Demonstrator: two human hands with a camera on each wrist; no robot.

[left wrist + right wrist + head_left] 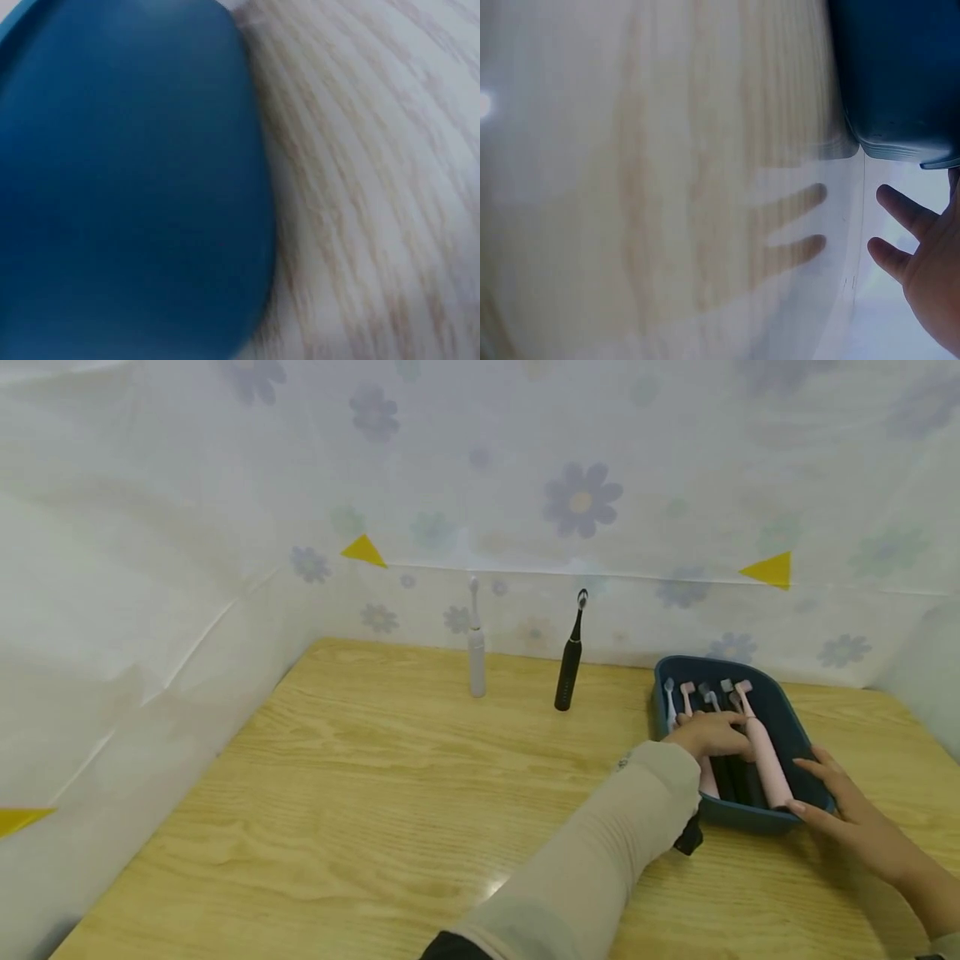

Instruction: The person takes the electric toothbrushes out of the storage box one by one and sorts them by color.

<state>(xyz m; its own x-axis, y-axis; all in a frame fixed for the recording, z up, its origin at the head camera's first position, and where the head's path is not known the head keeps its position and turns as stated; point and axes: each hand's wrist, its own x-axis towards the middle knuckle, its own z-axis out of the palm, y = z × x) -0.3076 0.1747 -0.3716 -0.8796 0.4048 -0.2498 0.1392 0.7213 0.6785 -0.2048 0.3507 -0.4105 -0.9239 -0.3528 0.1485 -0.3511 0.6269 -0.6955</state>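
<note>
Head-cam view, person at a wood-grain table (360, 802). Step in hand looks like handling electric toothbrushes at a dark blue basket (787, 727) on the table's right side; two brushes, a white toothbrush (477, 664) and a black toothbrush (570, 668), stand on end near the back edge, well apart from the basket. Next move, in my judgement, calls for a sure pinch on one handle & a straight lift w/o dragging the others, basket kept steady.

L hand (708, 735), beige sleeve, reaches over the near-left side into the basket, on top of the brushes. Fingers bent down, tips by the neck of a pink toothbrush (767, 764) lying aslant along the basket's right side; can't tell if it pinches anything, b/c the hand hides its own fingertips. L wrist cam is no help: just basket wall & tabletop.

R hand (851, 810) is at the basket's near-right corner, thumb & fingers spread, thumb touching the rim. R wrist cam shows two fingers splayed apart, free of the basket; the rest mostly hidden
</note>
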